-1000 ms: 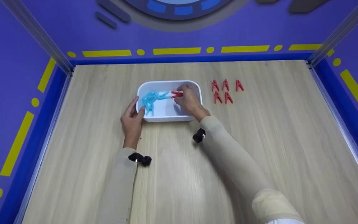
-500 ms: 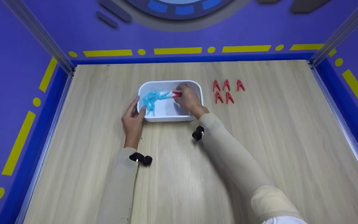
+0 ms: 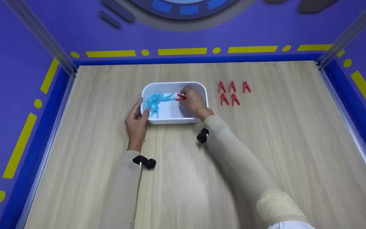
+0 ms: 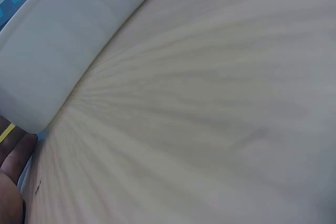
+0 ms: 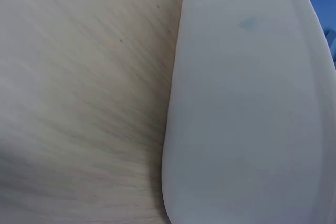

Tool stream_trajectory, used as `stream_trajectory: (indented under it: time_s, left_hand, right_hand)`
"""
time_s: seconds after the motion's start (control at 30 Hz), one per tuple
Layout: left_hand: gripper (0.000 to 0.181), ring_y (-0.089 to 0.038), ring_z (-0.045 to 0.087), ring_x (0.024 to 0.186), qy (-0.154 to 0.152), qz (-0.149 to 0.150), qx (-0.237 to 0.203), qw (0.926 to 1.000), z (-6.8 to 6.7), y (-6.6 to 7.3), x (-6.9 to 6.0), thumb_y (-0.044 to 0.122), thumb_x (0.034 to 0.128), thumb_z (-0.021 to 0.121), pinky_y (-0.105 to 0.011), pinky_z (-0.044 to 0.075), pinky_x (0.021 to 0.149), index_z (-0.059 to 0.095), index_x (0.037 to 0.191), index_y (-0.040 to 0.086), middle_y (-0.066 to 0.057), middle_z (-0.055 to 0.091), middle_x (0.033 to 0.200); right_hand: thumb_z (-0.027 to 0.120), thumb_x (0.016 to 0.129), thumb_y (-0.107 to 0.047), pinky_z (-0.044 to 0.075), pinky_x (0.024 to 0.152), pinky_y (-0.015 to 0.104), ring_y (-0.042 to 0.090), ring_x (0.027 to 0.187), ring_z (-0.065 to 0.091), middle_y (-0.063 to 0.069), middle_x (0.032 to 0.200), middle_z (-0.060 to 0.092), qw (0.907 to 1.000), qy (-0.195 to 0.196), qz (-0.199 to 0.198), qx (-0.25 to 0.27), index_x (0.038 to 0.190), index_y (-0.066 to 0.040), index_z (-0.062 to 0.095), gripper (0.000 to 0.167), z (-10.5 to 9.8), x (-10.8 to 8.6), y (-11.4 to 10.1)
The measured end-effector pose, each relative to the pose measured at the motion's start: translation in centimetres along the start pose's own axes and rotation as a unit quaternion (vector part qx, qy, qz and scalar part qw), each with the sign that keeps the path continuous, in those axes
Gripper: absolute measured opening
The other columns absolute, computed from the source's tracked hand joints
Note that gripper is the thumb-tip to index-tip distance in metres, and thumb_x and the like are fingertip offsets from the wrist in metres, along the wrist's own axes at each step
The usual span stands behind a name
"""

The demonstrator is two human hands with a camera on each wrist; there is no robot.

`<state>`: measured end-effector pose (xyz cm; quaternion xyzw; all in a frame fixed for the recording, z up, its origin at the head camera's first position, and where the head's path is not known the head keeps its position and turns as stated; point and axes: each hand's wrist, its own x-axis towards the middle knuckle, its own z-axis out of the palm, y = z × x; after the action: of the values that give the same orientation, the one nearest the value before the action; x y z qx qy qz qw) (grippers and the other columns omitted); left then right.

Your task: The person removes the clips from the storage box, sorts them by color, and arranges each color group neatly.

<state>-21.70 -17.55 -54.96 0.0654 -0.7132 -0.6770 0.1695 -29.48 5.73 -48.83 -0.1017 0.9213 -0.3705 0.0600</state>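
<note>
1. Red plastic clip (image 3: 183,98), held inside the white tub (image 3: 173,121) toward its right end: two prongs pointed left, while the rest was hidden under the fingers. Its long axis ran roughly left to right, along the tub's length.
2. Right hand (image 3: 193,101): this was the nearer hand, its thumb and fingers pinching the clip from the right, so the prongs stuck out leftward beyond the fingertips. Whether the clip touched the tub floor could not be told.
3. Blue clips (image 3: 153,102): they lay in a jumble across the tub's left part, directly ahead of the red prongs. One at the edge of the heap reached toward those prongs and ended just beside them; contact or a small gap could not be told apart.
4. Left hand (image 3: 135,125): it held the tub's left end between thumb and fingers, the thumb at the rim and the fingers against the outside, well apart from the red clip.
5. Five loose red clips (image 3: 224,99): they lay on the wooden table (image 3: 265,143) to the right of the tub, three in a far row and two in a near one, legs splayed toward the person. The right hand was the nearer to these as well.
6. Both wrist views showed mostly the tub's outer wall and the tabletop, with no view of the pinch.
</note>
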Motion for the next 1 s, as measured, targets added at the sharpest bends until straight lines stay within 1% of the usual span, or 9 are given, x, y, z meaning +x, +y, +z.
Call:
stream_trajectory:
  time_s: [0.07, 0.13, 0.3, 0.43, 0.6, 0.77, 0.9, 1.0]
  left_hand:
    - [0.048, -0.014, 0.050, 0.145, -0.002, -0.002, 0.000, 1.0000, -0.06, -0.02, -0.01, 0.018, 0.1006, 0.077, -0.030, 0.046, 0.114, 0.065, 0.148, 0.020, 0.000, 0.057, 0.155]
    - [0.048, -0.014, 0.050, 0.145, -0.004, -0.002, 0.001, 1.0000, -0.11, -0.06, -0.01, 0.018, 0.1009, 0.076, -0.030, 0.046, 0.114, 0.065, 0.148, 0.021, 0.001, 0.056, 0.156]
    - [0.047, -0.013, 0.048, 0.146, -0.012, -0.003, 0.003, 0.9999, -0.17, -0.12, -0.02, 0.020, 0.1021, 0.075, -0.028, 0.044, 0.115, 0.065, 0.148, 0.022, 0.003, 0.055, 0.156]
    - [0.047, -0.012, 0.049, 0.145, -0.008, -0.005, 0.011, 0.9999, -0.15, -0.05, -0.08, 0.021, 0.1021, 0.075, -0.027, 0.044, 0.115, 0.065, 0.148, 0.023, 0.004, 0.056, 0.156]
    - [0.048, -0.014, 0.051, 0.144, -0.003, 0.002, 0.017, 0.9999, -0.04, -0.08, 0.02, 0.020, 0.1013, 0.076, -0.030, 0.045, 0.115, 0.065, 0.148, 0.020, 0.001, 0.058, 0.155]
    - [0.048, -0.014, 0.050, 0.144, -0.001, 0.005, 0.015, 0.9999, 0.00, -0.17, 0.06, 0.018, 0.1010, 0.076, -0.029, 0.045, 0.115, 0.065, 0.147, 0.019, 0.000, 0.058, 0.154]
    - [0.047, -0.013, 0.051, 0.144, 0.000, 0.003, 0.015, 0.9999, -0.04, -0.18, 0.01, 0.018, 0.1013, 0.076, -0.028, 0.045, 0.114, 0.065, 0.147, 0.020, 0.001, 0.058, 0.154]
    - [0.047, -0.012, 0.051, 0.143, -0.001, 0.000, 0.016, 0.9999, -0.07, -0.15, 0.00, 0.018, 0.1018, 0.075, -0.027, 0.045, 0.114, 0.065, 0.148, 0.020, 0.002, 0.058, 0.154]
  right_hand:
    - [0.074, 0.096, 0.002, 0.055, 0.094, 0.037, 0.028, 0.106, 0.064, 0.019, 0.122, 0.066, 1.0000, -0.001, -0.002, -0.005, 0.127, 0.006, 0.066, 0.032, 0.01, 0.01, 0.02]
    - [0.071, 0.097, 0.004, 0.056, 0.094, 0.038, 0.028, 0.105, 0.065, 0.018, 0.120, 0.068, 1.0000, -0.005, 0.006, -0.006, 0.127, 0.005, 0.066, 0.031, 0.02, 0.02, 0.03]
    - [0.066, 0.098, 0.005, 0.057, 0.088, 0.038, 0.024, 0.098, 0.064, 0.014, 0.112, 0.068, 0.9990, -0.023, 0.037, -0.011, 0.129, 0.003, 0.066, 0.031, 0.04, 0.07, -0.02]
    - [0.065, 0.097, 0.005, 0.057, 0.085, 0.037, 0.023, 0.095, 0.063, 0.012, 0.108, 0.068, 0.9982, -0.035, 0.044, -0.022, 0.125, 0.003, 0.067, 0.029, 0.09, 0.20, 0.01]
    - [0.062, 0.095, 0.008, 0.056, 0.085, 0.038, 0.025, 0.094, 0.062, 0.015, 0.106, 0.069, 0.9989, -0.023, 0.034, -0.023, 0.119, 0.005, 0.070, 0.025, 0.00, 0.37, 0.04]
    - [0.063, 0.095, 0.010, 0.057, 0.087, 0.038, 0.026, 0.095, 0.063, 0.016, 0.107, 0.070, 0.9997, -0.007, 0.020, -0.014, 0.120, 0.007, 0.070, 0.026, -0.06, 0.32, -0.06]
    - [0.065, 0.097, 0.010, 0.057, 0.089, 0.037, 0.027, 0.098, 0.066, 0.018, 0.109, 0.071, 0.9998, 0.014, -0.011, -0.002, 0.119, 0.007, 0.071, 0.024, -0.28, -0.01, -0.28]
    - [0.070, 0.097, 0.008, 0.059, 0.089, 0.036, 0.028, 0.100, 0.068, 0.019, 0.111, 0.071, 0.9990, 0.024, -0.038, 0.004, 0.120, 0.007, 0.071, 0.024, -0.61, -0.54, -0.58]
